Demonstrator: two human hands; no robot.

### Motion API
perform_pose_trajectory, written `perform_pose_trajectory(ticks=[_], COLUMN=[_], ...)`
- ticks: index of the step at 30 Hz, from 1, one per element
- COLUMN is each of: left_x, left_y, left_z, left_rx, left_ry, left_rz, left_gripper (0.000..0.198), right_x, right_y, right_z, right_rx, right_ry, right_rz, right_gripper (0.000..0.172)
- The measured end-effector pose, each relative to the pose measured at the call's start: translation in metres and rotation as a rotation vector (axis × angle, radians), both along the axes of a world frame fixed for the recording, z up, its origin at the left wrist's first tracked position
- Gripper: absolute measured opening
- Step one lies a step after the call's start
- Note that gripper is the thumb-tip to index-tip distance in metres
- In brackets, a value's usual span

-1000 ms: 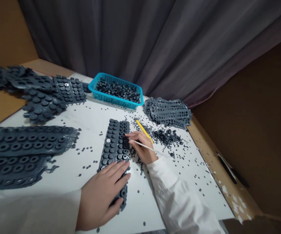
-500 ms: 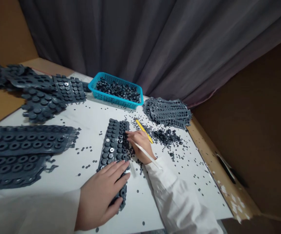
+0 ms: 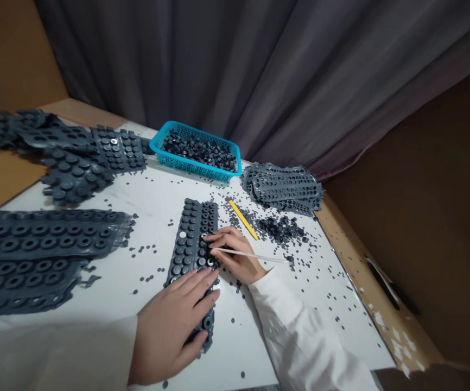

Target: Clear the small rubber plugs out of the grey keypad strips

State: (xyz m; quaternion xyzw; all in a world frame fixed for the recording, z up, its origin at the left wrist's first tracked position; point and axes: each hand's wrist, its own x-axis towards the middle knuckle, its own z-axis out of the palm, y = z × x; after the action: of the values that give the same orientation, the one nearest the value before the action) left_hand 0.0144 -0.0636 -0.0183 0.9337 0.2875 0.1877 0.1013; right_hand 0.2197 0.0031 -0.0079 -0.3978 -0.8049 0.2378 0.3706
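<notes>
A dark grey molded rubber sheet (image 3: 188, 233) with rows of round knobs lies lengthwise on the white table. Across its near half rests my left hand (image 3: 176, 320), palm down with fingers spread, pressing on it. My right hand (image 3: 237, 252) is at the sheet's right edge, fingers closed around a thin white stick (image 3: 255, 254). The stick points out to the right; its working tip is hidden by the fingers. A pale disc shows on one knob. Beyond the right hand lies a yellow strip-like tool (image 3: 243, 219).
A blue basket (image 3: 196, 167) of small dark parts stands at the back. More knobbed sheets (image 3: 39, 233) lie at left, a stack of perforated sheets (image 3: 286, 184) at right. A heap of dark scraps (image 3: 281, 229) and many tiny discs are scattered around.
My right hand has moved down along the sheet's right edge toward me, and the stick has swung from slanting to nearly level. My left hand stays in place on the sheet.
</notes>
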Motion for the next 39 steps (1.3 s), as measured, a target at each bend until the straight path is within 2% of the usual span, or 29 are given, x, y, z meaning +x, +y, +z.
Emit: perform_pose_trajectory(ticks=[4, 7, 10, 13, 16, 18, 23, 26, 31, 34, 37, 39], left_x=[0.000, 0.000, -0.001, -0.002, -0.002, -0.001, 0.000, 0.000, 0.000, 0.000, -0.001, -0.001], left_y=[0.000, 0.002, 0.004, 0.003, 0.001, 0.001, 0.000, 0.001, 0.002, 0.002, 0.002, 0.001], left_z=[0.000, 0.001, 0.001, 0.001, -0.001, -0.001, 0.001, 0.002, 0.001, 0.001, 0.002, 0.001], left_rx=[-0.018, -0.038, -0.043, -0.057, -0.067, -0.057, -0.031, -0.037, -0.053, -0.061, -0.044, -0.038], left_ry=[-0.007, -0.021, -0.004, 0.006, 0.001, 0.012, 0.036, 0.024, -0.011, -0.024, -0.012, -0.001], left_rz=[0.001, -0.016, -0.060, -0.045, -0.014, -0.012, -0.002, 0.000, -0.020, -0.025, -0.033, -0.031], left_gripper=[0.055, 0.057, 0.059, 0.057, 0.054, 0.053, 0.054, 0.054, 0.057, 0.057, 0.058, 0.059], right_x=[0.002, 0.004, 0.006, 0.005, 0.002, 0.001, 0.001, 0.001, 0.001, 0.003, 0.005, 0.004], right_y=[0.004, 0.008, 0.008, 0.000, -0.008, -0.010, -0.009, -0.009, -0.008, -0.007, -0.009, -0.013], right_z=[-0.004, -0.005, -0.001, 0.003, 0.004, 0.004, 0.003, 0.001, -0.002, -0.001, 0.004, 0.008], right_rx=[0.155, 0.236, 0.207, 0.064, -0.036, -0.055, -0.041, 0.058, 0.211, 0.255, 0.213, 0.108], right_ry=[-0.139, -0.222, -0.111, 0.024, 0.014, -0.002, -0.024, -0.088, -0.214, -0.226, -0.092, 0.000], right_rz=[-0.035, -0.152, -0.262, -0.135, 0.016, 0.042, 0.044, 0.031, -0.043, -0.155, -0.260, -0.197], right_gripper=[0.010, 0.011, 0.015, 0.012, 0.010, 0.012, 0.014, 0.013, 0.012, 0.011, 0.013, 0.013])
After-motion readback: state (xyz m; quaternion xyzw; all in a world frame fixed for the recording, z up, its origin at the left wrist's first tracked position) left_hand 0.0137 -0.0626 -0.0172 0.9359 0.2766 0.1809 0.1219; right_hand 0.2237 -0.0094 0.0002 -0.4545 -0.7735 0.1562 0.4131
